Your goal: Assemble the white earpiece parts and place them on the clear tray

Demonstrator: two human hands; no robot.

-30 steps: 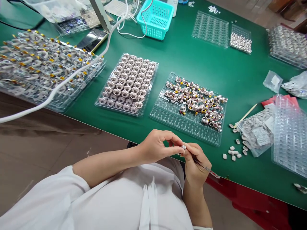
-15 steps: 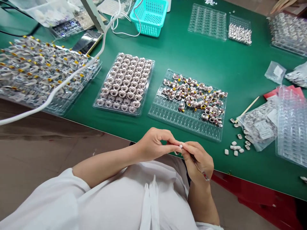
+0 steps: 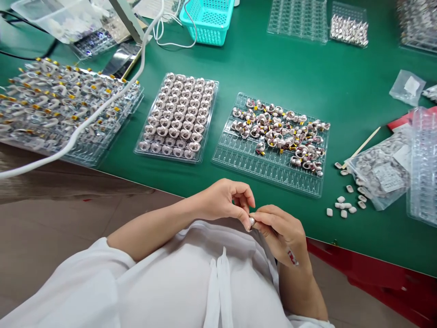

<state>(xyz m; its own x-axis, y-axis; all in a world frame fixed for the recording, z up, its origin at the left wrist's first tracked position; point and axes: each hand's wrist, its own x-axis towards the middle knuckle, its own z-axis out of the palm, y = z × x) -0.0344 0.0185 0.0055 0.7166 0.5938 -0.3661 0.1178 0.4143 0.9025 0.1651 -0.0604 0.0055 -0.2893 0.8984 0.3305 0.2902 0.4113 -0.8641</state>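
Close to my body, just off the table's front edge, my right hand point(image 3: 282, 230) pinches a small rounded piece point(image 3: 251, 221) with a pale, pearly surface. The thumb tip of my left hand point(image 3: 225, 200) touches this piece from the other side, while its index finger is raised away and the other fingers curl loosely. My fingers cover part of the piece. Beyond my hands lies a clear tray point(image 3: 239, 166) with many small ring-shaped parts point(image 3: 276, 132) heaped on it, bearing yellow tabs. A red-and-white strip point(image 3: 292, 256) shows at my right wrist.
Left of it stands a tray of ring-like parts in rows point(image 3: 177, 116). Farther left are stacked trays point(image 3: 64, 114), crossed by a white cable point(image 3: 85, 123). On the right are loose pale caps point(image 3: 343, 213), a bag of parts point(image 3: 382, 168) and a wooden stick point(image 3: 362, 148). A turquoise basket point(image 3: 206, 34) stands behind.
My left index finger has lifted off the small piece, leaving the thumb against it. The piece has come slightly lower and left and shows more of its pearly face. The view has shifted a little.
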